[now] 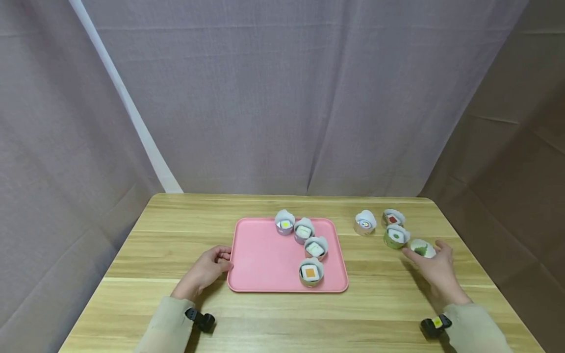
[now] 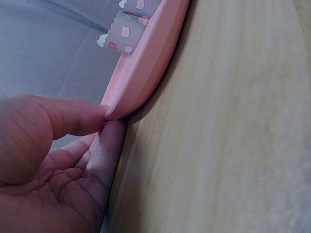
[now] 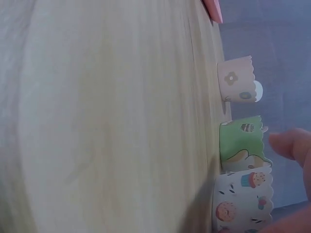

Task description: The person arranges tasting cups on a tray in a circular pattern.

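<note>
Nearest me I count two sleeves of pale cloth and two small black cameras. My left hand pinches the left rim of one smooth pink tray, a rectangle with rounded corners, on a wood-grained table. My right hand is spread about a white cup at the right; I can't tell whether it touches. Four scallop-rimmed cups run along the tray's right half, nearest to far. Beyond the white cup are three more: one green cup, one red-centred cup and one pinkish cup. Farthest hangs a creased, woven grey curtain.
</note>
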Available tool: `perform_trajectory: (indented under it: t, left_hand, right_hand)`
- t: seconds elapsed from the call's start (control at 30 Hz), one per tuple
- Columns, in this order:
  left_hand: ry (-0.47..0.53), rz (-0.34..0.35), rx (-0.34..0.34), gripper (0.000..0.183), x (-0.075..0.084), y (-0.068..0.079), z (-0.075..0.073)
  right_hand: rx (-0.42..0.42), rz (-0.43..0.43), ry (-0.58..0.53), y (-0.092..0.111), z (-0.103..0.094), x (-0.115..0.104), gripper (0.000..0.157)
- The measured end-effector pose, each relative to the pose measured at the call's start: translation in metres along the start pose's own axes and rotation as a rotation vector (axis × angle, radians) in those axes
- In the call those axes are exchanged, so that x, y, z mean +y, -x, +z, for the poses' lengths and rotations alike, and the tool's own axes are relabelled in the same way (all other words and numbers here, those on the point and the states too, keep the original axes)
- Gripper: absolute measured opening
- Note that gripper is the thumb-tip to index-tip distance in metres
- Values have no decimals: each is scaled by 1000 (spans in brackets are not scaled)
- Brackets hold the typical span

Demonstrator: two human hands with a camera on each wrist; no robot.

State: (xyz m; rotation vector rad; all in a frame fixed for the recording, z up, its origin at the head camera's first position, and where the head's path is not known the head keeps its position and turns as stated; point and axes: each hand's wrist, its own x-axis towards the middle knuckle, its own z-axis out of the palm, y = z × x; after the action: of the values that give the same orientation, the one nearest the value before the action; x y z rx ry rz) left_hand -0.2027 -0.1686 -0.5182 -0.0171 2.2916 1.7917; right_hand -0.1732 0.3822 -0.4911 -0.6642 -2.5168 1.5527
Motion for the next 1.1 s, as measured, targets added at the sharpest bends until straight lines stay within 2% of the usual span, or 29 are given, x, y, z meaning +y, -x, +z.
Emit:
perform_trajectory:
  t: [0.13,0.37,0.5,0.9,1.1]
  left_hand:
    - [-5,-13,0,36,-1,-1,0]
    - [-16,-10,0,36,-1,0,0]
    - [-4,-16,2,36,-1,0,0]
    - [0,-25,5,36,0,0,0]
    - [-6,-18,2,37,2,1,0]
  right_hand:
    - [-9,42,-34,-2,1,3,108]
    - [-24,21,2,-9,3,12,78]
    - [-15,26,23,-11,4,16,72]
    - [-8,26,51,-8,3,22,82]
    - [10,31,43,2,2,14,87]
